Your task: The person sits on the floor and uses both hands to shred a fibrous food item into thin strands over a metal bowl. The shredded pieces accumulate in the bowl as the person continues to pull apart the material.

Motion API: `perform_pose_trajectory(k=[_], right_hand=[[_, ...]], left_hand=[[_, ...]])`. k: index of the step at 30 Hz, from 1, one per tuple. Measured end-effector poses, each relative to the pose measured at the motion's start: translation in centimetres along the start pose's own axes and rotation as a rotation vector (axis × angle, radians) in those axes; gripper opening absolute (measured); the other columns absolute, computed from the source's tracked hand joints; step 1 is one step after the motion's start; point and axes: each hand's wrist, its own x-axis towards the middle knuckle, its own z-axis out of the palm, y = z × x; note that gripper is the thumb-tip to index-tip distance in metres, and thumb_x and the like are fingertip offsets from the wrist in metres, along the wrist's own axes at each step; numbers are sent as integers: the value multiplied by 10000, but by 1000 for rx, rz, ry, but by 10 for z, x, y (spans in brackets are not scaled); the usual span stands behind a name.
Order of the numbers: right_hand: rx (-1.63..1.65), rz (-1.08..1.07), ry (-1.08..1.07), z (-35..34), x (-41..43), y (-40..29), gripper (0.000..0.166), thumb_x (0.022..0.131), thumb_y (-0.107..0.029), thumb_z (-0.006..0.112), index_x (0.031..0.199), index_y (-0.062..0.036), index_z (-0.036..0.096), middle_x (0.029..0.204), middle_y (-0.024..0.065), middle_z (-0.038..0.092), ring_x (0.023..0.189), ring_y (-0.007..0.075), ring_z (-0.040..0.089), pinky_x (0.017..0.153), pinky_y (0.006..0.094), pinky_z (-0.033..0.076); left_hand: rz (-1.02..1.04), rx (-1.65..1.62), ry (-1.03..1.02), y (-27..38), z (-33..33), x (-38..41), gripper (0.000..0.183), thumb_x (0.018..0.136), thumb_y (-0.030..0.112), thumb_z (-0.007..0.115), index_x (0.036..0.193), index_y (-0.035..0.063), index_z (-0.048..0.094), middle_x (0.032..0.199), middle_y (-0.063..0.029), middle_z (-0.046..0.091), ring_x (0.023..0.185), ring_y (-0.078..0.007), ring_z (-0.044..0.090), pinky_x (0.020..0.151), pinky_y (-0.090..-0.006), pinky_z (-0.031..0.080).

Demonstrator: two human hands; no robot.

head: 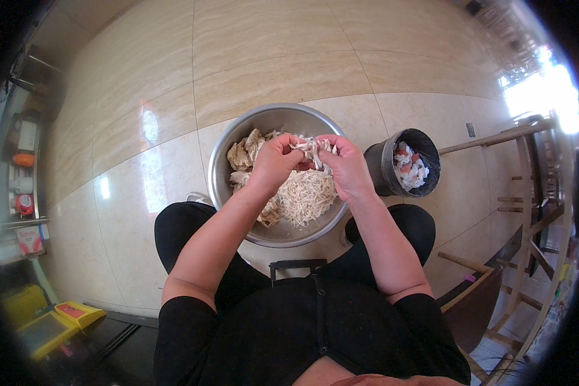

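Between my fingertips, over a large stainless steel basin [289,240], is a small bunch of pale, stringy shreds [313,152]. My left hand [276,163] pinches its left side, and my right hand [346,166] grips the right side. The two hands nearly meet near the basin's upper right part. Beneath them in the basin lies a heap of thin pale shreds [307,198]. Larger crumpled, off-white clumps [240,155] rest along the basin's left side. What food or material the shreds are, I cannot tell.
A dark bin [379,166] with a plastic liner, holding crumpled tissues [411,169], stands just right of the basin on the tiled floor [275,62]. Wooden furniture frames [526,193] are at the right. Shelves with assorted items and a yellow container [79,314] are at the left.
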Motion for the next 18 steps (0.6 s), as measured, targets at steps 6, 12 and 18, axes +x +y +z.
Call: perform_pose_trajectory(k=[6,12,18], right_hand=[[-59,-53,-2,0,1,1,284,737,8,625,1008,29,545,878,64,593,757,108,571,666,237,483],[-137,-80,39,-1,3,6,263,739,-9,640,986,28,555,849,60,598,733,98,566,646,228,475],[-140,-88,41,0,2,5,237,750,-27,641,969,24,565,842,51,598,727,85,556,632,217,463]], left_hand=[[42,3,-37,-2,-1,0,168,779,-25,525,945,-24,548,824,-82,609,709,-144,607,645,-273,528],[9,-57,-20,-1,-1,-2,187,763,-8,574,949,-9,551,823,-62,599,705,-135,595,633,-263,524],[56,65,-24,-3,-4,0,155,761,-13,578,915,-18,558,809,-69,601,685,-125,586,617,-257,513]])
